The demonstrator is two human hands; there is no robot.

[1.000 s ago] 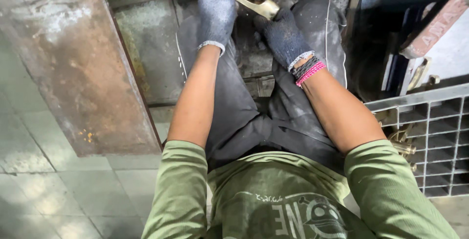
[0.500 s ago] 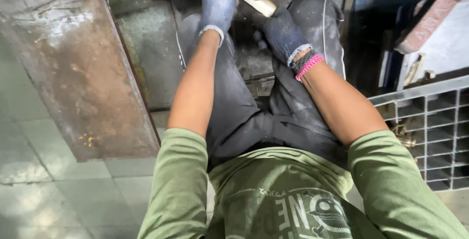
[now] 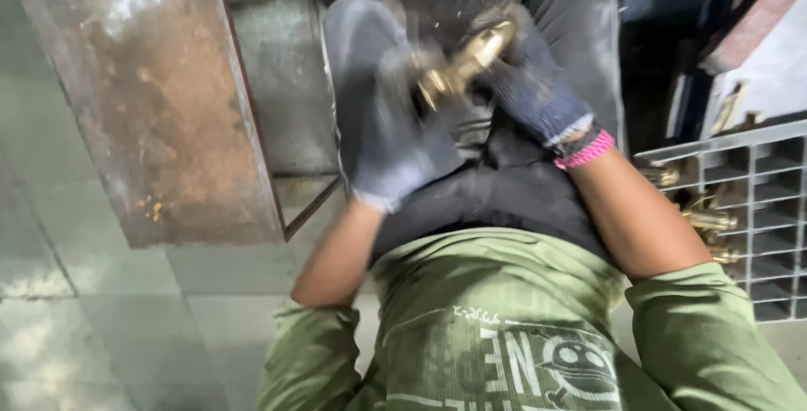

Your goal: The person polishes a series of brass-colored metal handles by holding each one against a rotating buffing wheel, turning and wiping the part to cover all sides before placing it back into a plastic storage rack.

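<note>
Both hands have drawn the brass fitting (image 3: 461, 65) nearer, angled up-right.

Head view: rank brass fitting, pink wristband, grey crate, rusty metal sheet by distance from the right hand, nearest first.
From the right hand:
1. Brass fitting, in its grip, the left hand on it too.
2. Pink wristband, on its own wrist.
3. Grey crate, far right.
4. Rusty metal sheet, far left.

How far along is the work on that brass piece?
Done: several brass fittings lie in the grey crate at the person's right. In hand: the gloved left hand and right hand both grip one brass fitting over the lap. Any left to handle aren't visible.
</note>
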